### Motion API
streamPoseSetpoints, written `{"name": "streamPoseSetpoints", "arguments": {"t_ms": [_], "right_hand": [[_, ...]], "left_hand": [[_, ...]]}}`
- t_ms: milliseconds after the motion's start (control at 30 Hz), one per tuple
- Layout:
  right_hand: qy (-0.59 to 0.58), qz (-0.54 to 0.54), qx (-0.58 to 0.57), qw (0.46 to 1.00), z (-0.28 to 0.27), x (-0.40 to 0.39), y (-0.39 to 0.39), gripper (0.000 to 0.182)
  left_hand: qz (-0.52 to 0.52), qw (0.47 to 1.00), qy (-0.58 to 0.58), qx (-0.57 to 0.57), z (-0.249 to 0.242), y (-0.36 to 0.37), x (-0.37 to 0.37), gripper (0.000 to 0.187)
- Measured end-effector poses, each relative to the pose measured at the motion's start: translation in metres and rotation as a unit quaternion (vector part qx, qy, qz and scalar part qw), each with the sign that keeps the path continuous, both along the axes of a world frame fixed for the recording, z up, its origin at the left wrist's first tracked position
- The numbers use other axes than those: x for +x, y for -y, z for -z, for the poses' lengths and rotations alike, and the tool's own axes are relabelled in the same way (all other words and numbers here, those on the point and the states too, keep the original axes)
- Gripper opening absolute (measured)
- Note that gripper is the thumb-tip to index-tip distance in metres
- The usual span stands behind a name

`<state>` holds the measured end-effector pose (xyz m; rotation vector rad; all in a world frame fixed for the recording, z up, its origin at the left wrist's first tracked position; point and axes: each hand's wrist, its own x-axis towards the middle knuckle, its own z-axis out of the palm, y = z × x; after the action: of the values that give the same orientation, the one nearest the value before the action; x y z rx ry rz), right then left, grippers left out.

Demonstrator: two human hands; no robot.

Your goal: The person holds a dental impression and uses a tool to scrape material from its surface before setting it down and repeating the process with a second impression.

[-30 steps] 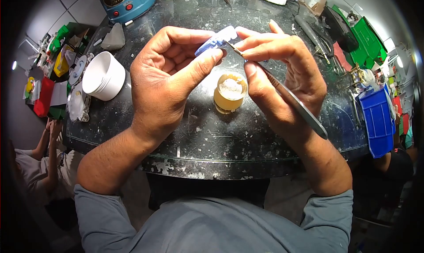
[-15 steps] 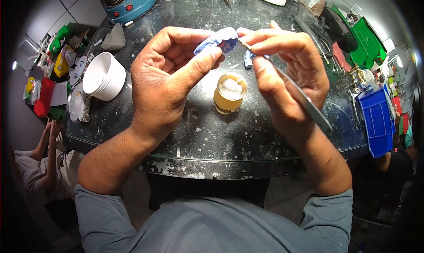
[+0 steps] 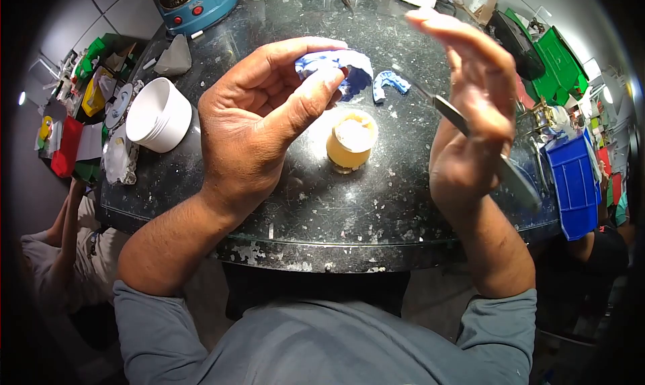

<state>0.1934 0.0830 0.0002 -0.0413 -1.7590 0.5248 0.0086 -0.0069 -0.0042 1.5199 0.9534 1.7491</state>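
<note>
Head camera view, looking down on your two bare hands above a dark, white-spattered table (image 3: 322, 214). Your left hand (image 3: 252, 113) is closed in a pinch, its thumb and fingers gripping a blue-and-white moulded piece (image 3: 361, 68) with a curved, ragged outline. The piece is held up off the table, near the middle of your workspace. Your right hand (image 3: 474, 119), slightly blurred, has its fingers stretched upward while it grips a slim metal knife (image 3: 451, 113); the narrow tip points up and towards your left, and the handle slants down past your palm. How each finger bears on the handle is too blurred to tell.

Between your hands, a smaller blue arch-shaped piece (image 3: 379, 86) lies on the table, touching neither hand. Just below the moulded piece in the view stands a yellowish jar (image 3: 348, 155) with pale material at its top. Beyond your left wrist, a white tub (image 3: 176, 124) sits tilted, near a grey angular chunk (image 3: 173, 58). Well apart, on your right, is a blue ribbed tray (image 3: 573, 183).
</note>
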Motion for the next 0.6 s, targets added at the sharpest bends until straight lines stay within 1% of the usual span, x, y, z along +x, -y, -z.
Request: {"name": "streamPoseSetpoints", "arguments": {"t_ms": [33,67,133,167,267,300,333,400,433,500,600], "right_hand": [[-0.003,0.047,0.004,0.999,-0.004,0.001,0.001,0.046],[-0.034,0.046,-0.042,0.997,-0.007,0.000,0.007,0.047],[0.000,0.009,-0.195,0.981,-0.012,0.011,0.021,0.053],[0.020,0.007,-0.235,0.972,-0.015,0.015,0.021,0.060],[0.021,0.041,-0.202,0.978,-0.012,0.004,0.028,0.062],[-0.042,0.006,-0.165,0.985,-0.005,-0.004,0.024,0.054],[-0.038,0.018,-0.147,0.988,-0.003,-0.008,0.025,0.040],[0.019,0.033,-0.130,0.991,-0.009,-0.005,0.029,0.026],[0.019,0.032,-0.130,0.991,-0.009,-0.005,0.028,0.026],[0.035,0.048,-0.056,0.997,-0.007,-0.006,0.026,0.022],[0.057,0.021,-0.052,0.997,-0.006,-0.005,0.031,0.026]], "left_hand": [[0.002,1.000,-0.005,0.007,0.000,0.000,0.000,0.032],[0.002,1.000,-0.005,0.008,-0.001,0.000,0.000,0.032],[0.015,1.000,-0.003,-0.005,-0.002,0.001,0.000,0.033],[0.015,1.000,-0.003,-0.005,-0.002,0.001,0.000,0.033],[0.010,1.000,-0.004,-0.010,-0.001,0.001,0.001,0.033],[0.008,1.000,-0.003,-0.009,-0.001,0.001,0.001,0.034],[0.007,1.000,-0.002,-0.007,-0.001,0.001,0.001,0.034],[0.014,1.000,0.007,-0.013,-0.003,0.001,0.002,0.035],[0.023,0.999,0.017,-0.020,-0.003,0.001,0.002,0.035],[0.026,0.999,0.016,-0.021,-0.003,0.001,0.001,0.036],[0.035,0.999,0.023,-0.019,-0.003,0.000,0.000,0.036]]}}
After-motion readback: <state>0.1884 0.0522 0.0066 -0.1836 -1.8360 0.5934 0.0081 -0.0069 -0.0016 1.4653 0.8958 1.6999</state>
